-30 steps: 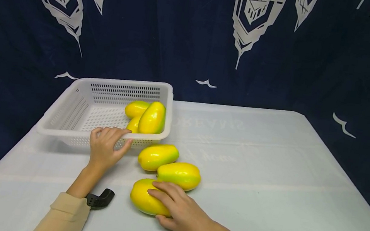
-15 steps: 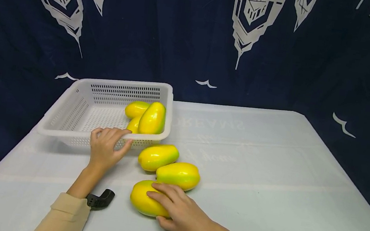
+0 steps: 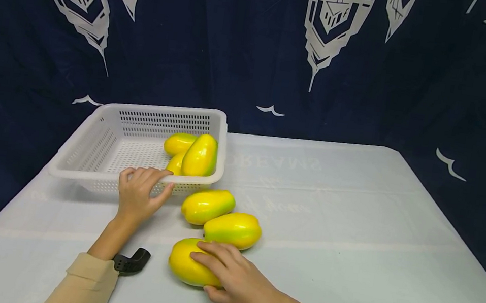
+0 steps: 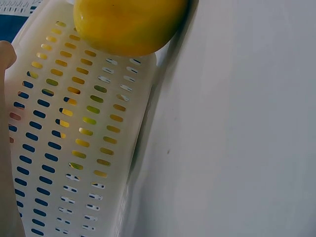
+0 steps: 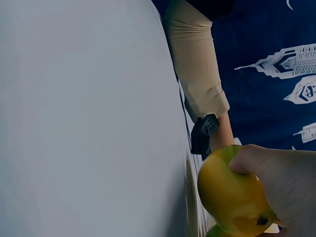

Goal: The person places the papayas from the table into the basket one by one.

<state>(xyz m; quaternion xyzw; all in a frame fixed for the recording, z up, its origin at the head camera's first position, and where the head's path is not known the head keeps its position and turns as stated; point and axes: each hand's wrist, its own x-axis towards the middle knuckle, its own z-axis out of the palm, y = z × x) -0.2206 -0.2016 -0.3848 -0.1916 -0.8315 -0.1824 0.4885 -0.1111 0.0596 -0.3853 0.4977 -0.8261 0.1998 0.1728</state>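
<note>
A white perforated basket [image 3: 133,178] stands at the back left, with three yellow-green mangoes [image 3: 200,155] at its right end. My left hand [image 3: 137,196] grips the basket's front rim, fingers over the edge and thumb outside. Near the front, my right hand [image 3: 239,281] holds a yellow mango [image 3: 191,262] on the table, fingers over its top and thumb on its near side. The right wrist view shows the thumb of the right hand [image 5: 286,177] against this mango [image 5: 229,192]. Two more mangoes, one behind [image 3: 208,207] and one nearer [image 3: 233,230], lie between it and the basket.
The white-covered table [image 3: 351,237] extends to the right of the mangoes. A dark blue curtain [image 3: 257,46] with white prints hangs behind it. A black device [image 3: 132,261] is strapped at my left wrist. In the left wrist view, the basket's perforated side [image 4: 74,143] fills the left part.
The mango under my right hand has shifted slightly toward the front and left, with the hand on it. The mango just behind it has moved slightly left. My left hand has stayed on the rim.
</note>
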